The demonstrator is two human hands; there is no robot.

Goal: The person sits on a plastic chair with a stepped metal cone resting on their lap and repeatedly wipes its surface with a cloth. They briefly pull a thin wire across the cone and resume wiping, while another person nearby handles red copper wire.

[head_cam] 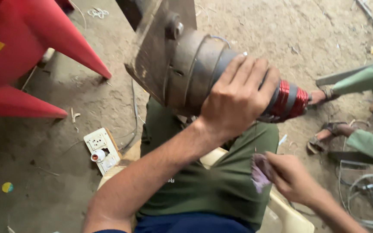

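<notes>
Item 1. Dirt floor [247,26], filling the frame, littered with wire scraps and debris.

Item 2. Red metal body with pointed cones [31,56], upper left of the frame.

Item 3. Winding former [195,64], top centre: a rusty flat plate with a bolt, carrying a dark cylindrical drum that tapers toward the right. A loose grey wire loops round the drum.

Item 4. Copper coil [289,100], red-enamelled, wound in two bands with a dark band between, seated on the narrow end of the former at centre right. The turns look close and even; judged from this, the winding is well advanced or done, and the coil is not yet taken off the former.

Item 5. Left hand [238,97], centre of the frame, fingers spread and wrapped over the drum just beside the coil, grip closed on the former.

Item 6. Right hand [292,177], lower right, grip pinched on a small purplish cloth [260,172], held apart from the coil, over the green-trousered lap.

Item 7. Another person's sandalled feet [324,133], right edge.

Item 8. White socket board [101,150], left of centre on the floor, with a cable leading away.
</notes>
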